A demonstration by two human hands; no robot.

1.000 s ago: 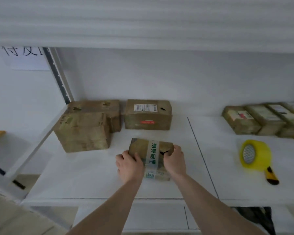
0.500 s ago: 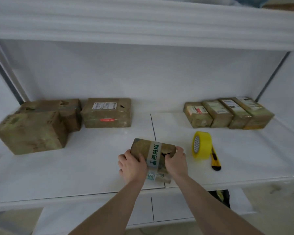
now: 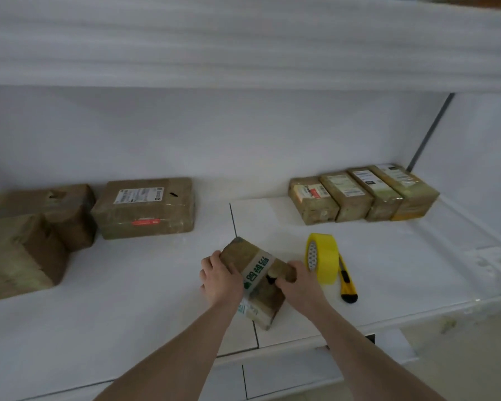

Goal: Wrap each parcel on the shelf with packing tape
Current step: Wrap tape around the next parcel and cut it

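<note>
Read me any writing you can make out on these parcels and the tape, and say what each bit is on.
Held parcel: large green characters on its white tape band, seen at an angle, not legible.
Big parcel: white printed label and red sticker, too small to read.
Row of four parcels: white shipping labels, too blurred to read.
Yellow tape roll: no text visible.

The parcel (image 3: 256,280) was dull brown, crossed by a white band printed with green characters. The tape roll (image 3: 323,257) was bright yellow, its core white with a dark dotted pattern. The utility knife (image 3: 347,286) was yellow with black ends. The shelf (image 3: 128,299) was white. The large parcel (image 3: 145,208) was brown, bearing a white label and a red sticker.
</note>
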